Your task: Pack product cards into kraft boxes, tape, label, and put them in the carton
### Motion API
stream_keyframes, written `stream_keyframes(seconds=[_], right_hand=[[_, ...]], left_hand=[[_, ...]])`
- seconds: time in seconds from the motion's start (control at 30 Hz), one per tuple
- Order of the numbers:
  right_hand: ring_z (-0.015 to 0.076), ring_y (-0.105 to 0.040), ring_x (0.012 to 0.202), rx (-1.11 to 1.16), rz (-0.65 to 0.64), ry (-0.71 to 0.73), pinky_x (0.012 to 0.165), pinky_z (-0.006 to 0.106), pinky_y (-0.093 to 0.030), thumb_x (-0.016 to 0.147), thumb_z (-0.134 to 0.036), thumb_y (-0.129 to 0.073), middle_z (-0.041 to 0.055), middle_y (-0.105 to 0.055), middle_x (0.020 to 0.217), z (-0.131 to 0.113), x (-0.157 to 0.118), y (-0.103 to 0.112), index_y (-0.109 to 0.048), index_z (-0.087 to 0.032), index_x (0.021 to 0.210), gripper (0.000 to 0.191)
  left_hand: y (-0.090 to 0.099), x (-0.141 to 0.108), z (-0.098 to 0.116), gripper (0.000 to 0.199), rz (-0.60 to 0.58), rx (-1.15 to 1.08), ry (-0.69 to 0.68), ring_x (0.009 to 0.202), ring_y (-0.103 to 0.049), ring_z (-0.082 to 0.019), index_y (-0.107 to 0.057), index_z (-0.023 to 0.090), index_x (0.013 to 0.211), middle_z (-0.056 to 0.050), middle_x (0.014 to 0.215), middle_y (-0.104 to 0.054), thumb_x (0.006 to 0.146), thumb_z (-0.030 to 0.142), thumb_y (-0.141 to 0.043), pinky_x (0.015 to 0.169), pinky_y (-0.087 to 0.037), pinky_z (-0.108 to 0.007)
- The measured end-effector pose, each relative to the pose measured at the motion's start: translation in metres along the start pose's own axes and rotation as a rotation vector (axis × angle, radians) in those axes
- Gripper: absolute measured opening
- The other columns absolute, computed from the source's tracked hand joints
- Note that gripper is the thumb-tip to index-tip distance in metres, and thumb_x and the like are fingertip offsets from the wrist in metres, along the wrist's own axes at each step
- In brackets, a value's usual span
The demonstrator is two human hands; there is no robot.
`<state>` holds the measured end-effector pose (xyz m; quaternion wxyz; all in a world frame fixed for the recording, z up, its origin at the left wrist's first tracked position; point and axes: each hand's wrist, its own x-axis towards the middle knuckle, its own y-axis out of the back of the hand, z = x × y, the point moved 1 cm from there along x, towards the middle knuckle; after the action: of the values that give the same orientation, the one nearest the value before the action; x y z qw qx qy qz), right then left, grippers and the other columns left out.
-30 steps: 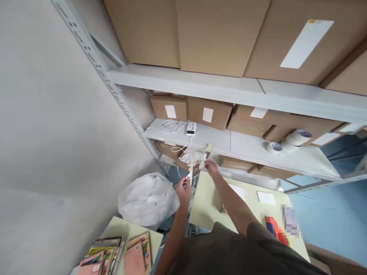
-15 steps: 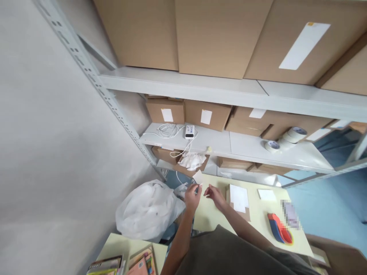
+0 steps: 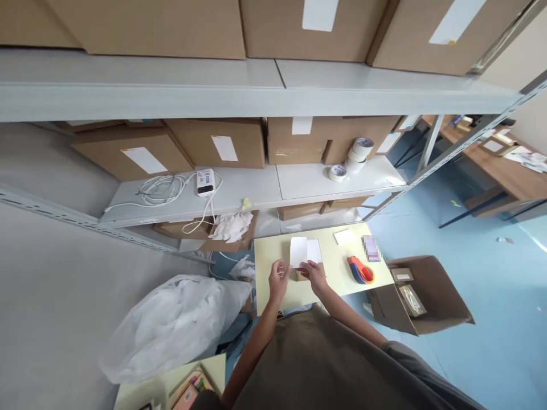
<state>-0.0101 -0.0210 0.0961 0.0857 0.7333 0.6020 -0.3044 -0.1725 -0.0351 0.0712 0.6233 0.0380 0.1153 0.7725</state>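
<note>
A white paper piece (image 3: 298, 252) is over the small cardboard box (image 3: 303, 275) on the pale yellow table (image 3: 273, 250). My right hand (image 3: 314, 272) pinches its lower right corner. Close to its lower left corner is my left hand (image 3: 278, 277), fingers curled; whether it holds anything is too small to tell. Another white sheet (image 3: 314, 251) lies on the box, partly behind the held paper. Right of the box sit a red and blue tape dispenser (image 3: 360, 270) and a white stack of paper (image 3: 344, 237).
A large white plastic bag (image 3: 179, 324) bulges left of the table. An open carton (image 3: 442, 296) stands on the floor at right. The shelf (image 3: 252, 185) ahead bears tape rolls (image 3: 337, 173), a white device (image 3: 205, 182) with cables, and boxes.
The view has swung to the right. The white paper piece, earlier at my left hand, is now in my right hand over the box. My right hand has closed on it.
</note>
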Motion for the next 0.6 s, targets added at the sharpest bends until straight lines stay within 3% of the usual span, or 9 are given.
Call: stream_keyframes(seconds=[0.1,0.23,0.4,0.6], right_hand=[[0.027,-0.078,0.085,0.016,-0.051,-0.104,0.07,0.03,-0.052,0.058,-0.056,-0.092,0.0058,-0.077,0.083,0.007,-0.001,0.025,-0.064,-0.022,0.077,0.048],[0.0271,-0.079,0.092,0.059,-0.139,-0.193,0.074,0.03,-0.052,0.061,-0.059,-0.091,0.0051,-0.078,0.09,0.015,-0.004,0.05,-0.066,-0.023,0.084,0.049],[0.0271,-0.078,0.092,0.065,-0.194,-0.197,0.075,0.031,-0.052,0.059,-0.062,-0.091,0.0056,-0.078,0.091,0.025,0.002,0.07,-0.068,-0.023,0.083,0.051],[0.0216,-0.069,0.073,-0.153,-0.081,-0.078,0.061,0.03,-0.049,0.062,-0.067,-0.083,0.0044,-0.073,0.076,0.048,0.022,0.095,-0.068,-0.022,0.074,0.049]], left_hand=[[-0.015,0.005,-0.01,0.044,-0.003,-0.142,0.134,0.085,-0.073,-0.022,-0.064,0.02,0.108,-0.007,0.091,-0.075,0.082,0.053,-0.075,0.084,-0.056,-0.035],[-0.032,0.001,-0.018,0.04,0.015,-0.133,0.211,0.081,-0.072,-0.02,-0.062,0.021,0.092,-0.005,0.085,-0.074,0.071,0.049,-0.081,0.08,-0.056,-0.032],[-0.057,-0.018,-0.023,0.041,0.051,-0.136,0.281,0.077,-0.071,-0.02,-0.059,0.022,0.088,-0.003,0.081,-0.073,0.066,0.049,-0.08,0.076,-0.055,-0.032],[-0.078,-0.025,-0.025,0.029,0.154,-0.002,0.277,0.073,-0.069,-0.02,-0.059,0.023,0.077,-0.002,0.073,-0.07,0.065,0.041,-0.078,0.074,-0.053,-0.031]])
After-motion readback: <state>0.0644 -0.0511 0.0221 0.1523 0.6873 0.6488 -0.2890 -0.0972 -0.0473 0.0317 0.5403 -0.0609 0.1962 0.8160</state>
